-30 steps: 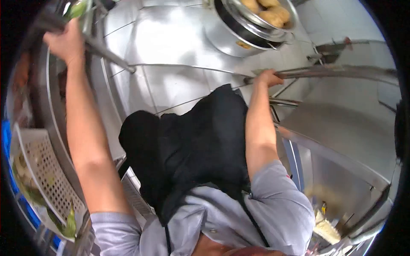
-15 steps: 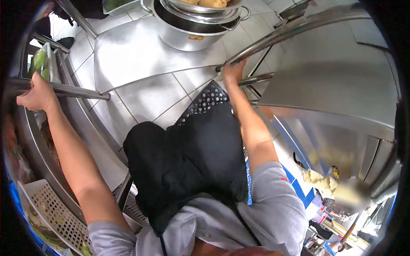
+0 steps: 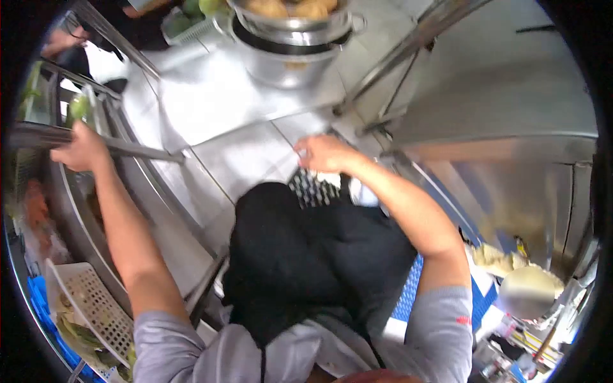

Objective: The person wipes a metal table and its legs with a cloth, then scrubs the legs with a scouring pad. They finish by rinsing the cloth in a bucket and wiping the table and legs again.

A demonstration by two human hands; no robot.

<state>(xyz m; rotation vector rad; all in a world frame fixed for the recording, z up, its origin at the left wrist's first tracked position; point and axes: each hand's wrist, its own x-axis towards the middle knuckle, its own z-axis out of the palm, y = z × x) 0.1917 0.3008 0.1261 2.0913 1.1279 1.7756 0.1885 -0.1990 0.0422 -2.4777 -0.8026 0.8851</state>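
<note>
My left hand (image 3: 83, 150) is wrapped around a metal rail (image 3: 137, 149) on the left, beside a steel shelf unit. My right hand (image 3: 324, 154) is off the other rail and hangs over the tiled floor in front of my knees, fingers loosely curled and apart, with nothing visible in them. Just below it lies a black perforated mat (image 3: 313, 190), partly hidden by my black apron (image 3: 319, 255). Ahead, a large steel pot (image 3: 284, 67) stands on a low metal surface (image 3: 198, 96), topped by a steel bowl (image 3: 294, 29) of yellowish food.
A metal leg (image 3: 408, 48) and a steel counter (image 3: 491, 96) flank my right. To the left are a white perforated basket (image 3: 96, 306) with greens and an orange item (image 3: 38, 210). A green basket (image 3: 188, 29) sits beyond. A person's hand (image 3: 64, 41) shows at top left.
My right hand has let go of the metal leg on the right and moved left over the floor near the mat. My left hand stays on its rail. The view has shifted slightly.
</note>
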